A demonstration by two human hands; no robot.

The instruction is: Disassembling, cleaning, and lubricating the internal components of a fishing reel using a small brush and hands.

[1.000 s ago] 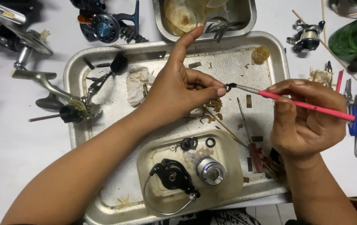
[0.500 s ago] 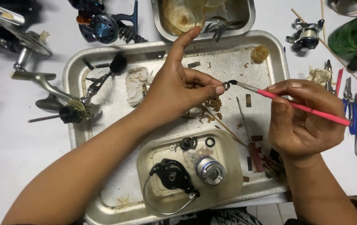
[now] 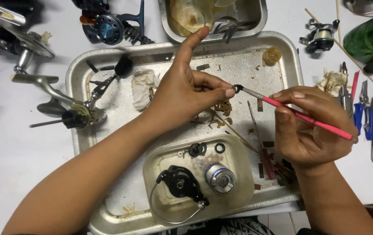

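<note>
Little has changed since the earlier frames: both hands stay over the middle of the large metal tray (image 3: 291, 56), and the pink-handled brush (image 3: 299, 114) has tilted only slightly, its rear end now a touch lower at the right of the frame.

The left hand (image 3: 186, 93), in the centre of the frame, pinches a small dark ring (image 3: 237, 88) between thumb and a fingertip, with the forefinger stretched up towards the top edge. The right hand (image 3: 308, 130), at the centre right, grips the brush like a pen, its tip touching the ring just right of the left thumb.

Below the hands, a smaller oval dish (image 3: 151, 174) rests in the tray at the lower centre; it holds a black rotor with a wire bail (image 3: 180, 185), a silver spool (image 3: 219, 177) and a black washer (image 3: 220, 148). A crumpled white rag (image 3: 142, 87) lies left of the left hand, and a reel handle assembly (image 3: 75, 115) crosses the tray's left rim.

What exactly the ring is stays too small to tell, and the left palm hides the tray under it. A second metal pan (image 3: 256, 21) is cut off at the top edge. Pliers and wrenches (image 3: 369, 117) at the right edge are partly out of frame.
</note>
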